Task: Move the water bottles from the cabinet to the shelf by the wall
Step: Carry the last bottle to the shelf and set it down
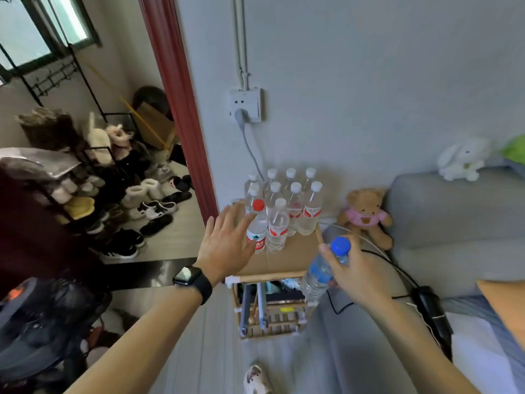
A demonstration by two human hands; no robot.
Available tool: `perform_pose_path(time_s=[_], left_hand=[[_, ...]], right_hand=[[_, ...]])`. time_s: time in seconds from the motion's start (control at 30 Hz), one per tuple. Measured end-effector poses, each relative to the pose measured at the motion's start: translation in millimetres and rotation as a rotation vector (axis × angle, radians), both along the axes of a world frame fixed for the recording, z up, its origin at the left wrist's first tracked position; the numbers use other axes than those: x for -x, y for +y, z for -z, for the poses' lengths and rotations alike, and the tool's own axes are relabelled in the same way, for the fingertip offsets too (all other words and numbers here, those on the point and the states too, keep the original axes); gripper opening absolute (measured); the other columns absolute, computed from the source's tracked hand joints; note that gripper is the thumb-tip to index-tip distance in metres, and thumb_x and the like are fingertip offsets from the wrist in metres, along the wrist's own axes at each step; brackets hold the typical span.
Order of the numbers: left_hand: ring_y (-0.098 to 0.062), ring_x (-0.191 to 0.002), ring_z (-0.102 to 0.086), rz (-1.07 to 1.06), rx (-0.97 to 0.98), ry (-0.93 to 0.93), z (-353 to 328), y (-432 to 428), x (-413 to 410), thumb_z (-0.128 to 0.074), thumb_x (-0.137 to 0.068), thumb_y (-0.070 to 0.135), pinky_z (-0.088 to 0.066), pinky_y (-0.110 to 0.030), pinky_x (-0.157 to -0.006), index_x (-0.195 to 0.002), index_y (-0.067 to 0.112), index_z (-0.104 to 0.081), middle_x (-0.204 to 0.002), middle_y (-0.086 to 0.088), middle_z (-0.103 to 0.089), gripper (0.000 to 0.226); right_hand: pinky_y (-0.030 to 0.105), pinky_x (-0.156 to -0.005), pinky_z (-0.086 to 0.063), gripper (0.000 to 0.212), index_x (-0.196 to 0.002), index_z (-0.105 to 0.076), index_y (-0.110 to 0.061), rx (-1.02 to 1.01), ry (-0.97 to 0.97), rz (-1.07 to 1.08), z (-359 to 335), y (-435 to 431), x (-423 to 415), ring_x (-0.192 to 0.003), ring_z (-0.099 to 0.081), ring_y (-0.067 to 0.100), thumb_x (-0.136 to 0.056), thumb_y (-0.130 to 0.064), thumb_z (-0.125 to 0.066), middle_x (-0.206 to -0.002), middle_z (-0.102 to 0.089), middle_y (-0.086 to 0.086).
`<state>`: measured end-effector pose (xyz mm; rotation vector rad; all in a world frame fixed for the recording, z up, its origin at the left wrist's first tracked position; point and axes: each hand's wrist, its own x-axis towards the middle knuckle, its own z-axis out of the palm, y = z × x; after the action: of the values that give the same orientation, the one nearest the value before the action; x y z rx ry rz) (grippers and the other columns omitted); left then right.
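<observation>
Several clear water bottles with white caps stand in rows on the wooden shelf's cardboard top against the wall. A red-capped bottle stands at the front left of the group. My left hand is open, fingers spread, just left of the red-capped bottle and close to it. My right hand grips a blue-capped bottle near its neck, tilted, over the shelf's front right corner.
A wall socket with a grey cord hangs above the bottles. A teddy bear and grey sofa sit to the right. Black cables trail beside the shelf. Shoes and a rack fill the doorway left.
</observation>
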<state>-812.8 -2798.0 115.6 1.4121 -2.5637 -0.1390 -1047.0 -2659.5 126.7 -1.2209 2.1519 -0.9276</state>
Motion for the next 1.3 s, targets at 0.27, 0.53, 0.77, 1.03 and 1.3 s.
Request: perform_pose_path(time_s=[0.27, 0.53, 0.77, 1.03, 1.3], left_hand=[[-0.029, -0.151, -0.001, 0.012, -0.061, -0.031, 21, -101, 83, -0.030, -0.092, 0.069, -0.007, -0.056, -0.120, -0.152, 0.038, -0.017, -0.165, -0.004, -0.002, 0.069], [-0.025, -0.151, 0.012, 0.018, -0.094, -0.082, 52, -126, 110, -0.018, -0.091, 0.076, 0.002, -0.057, -0.120, -0.153, 0.046, -0.012, -0.165, 0.004, 0.010, 0.070], [-0.023, -0.152, 0.003, 0.012, -0.065, -0.057, 57, -126, 108, -0.024, -0.093, 0.070, -0.008, -0.052, -0.122, -0.156, 0.040, -0.008, -0.165, 0.004, -0.004, 0.072], [-0.021, -0.152, 0.007, 0.003, -0.078, -0.058, 60, -127, 110, -0.013, -0.091, 0.076, -0.014, -0.054, -0.119, -0.155, 0.042, -0.004, -0.165, 0.009, 0.000, 0.074], [-0.019, -0.152, 0.003, 0.004, -0.083, -0.032, 58, -127, 108, -0.017, -0.091, 0.075, -0.014, -0.051, -0.120, -0.155, 0.044, -0.006, -0.165, 0.010, -0.005, 0.071]], right_hand=[[0.033, -0.067, -0.052, 0.030, -0.100, -0.046, -0.033, -0.071, 0.013, -0.028, 24, -102, 30, -0.065, -0.066, 0.012, -0.090, -0.062, -0.050, -0.081, -0.062, -0.010], [0.038, -0.073, -0.053, 0.031, -0.105, -0.044, -0.038, -0.120, -0.082, -0.058, 61, -165, 47, -0.077, -0.064, 0.014, -0.089, -0.064, -0.053, -0.089, -0.065, -0.007], [0.034, -0.079, -0.045, 0.028, -0.104, -0.048, -0.041, -0.097, -0.130, -0.164, 73, -174, 52, -0.095, -0.058, 0.015, -0.087, -0.059, -0.061, -0.106, -0.062, -0.011], [0.030, -0.086, -0.045, 0.041, -0.117, -0.051, -0.042, -0.089, 0.116, -0.387, 59, -178, 89, -0.099, -0.054, 0.004, -0.082, -0.059, -0.065, -0.112, -0.055, -0.019], [0.026, -0.076, -0.038, 0.036, -0.116, -0.061, -0.040, -0.118, 0.304, -0.621, 38, -199, 104, -0.085, -0.054, 0.007, -0.086, -0.060, -0.060, -0.095, -0.058, -0.015]])
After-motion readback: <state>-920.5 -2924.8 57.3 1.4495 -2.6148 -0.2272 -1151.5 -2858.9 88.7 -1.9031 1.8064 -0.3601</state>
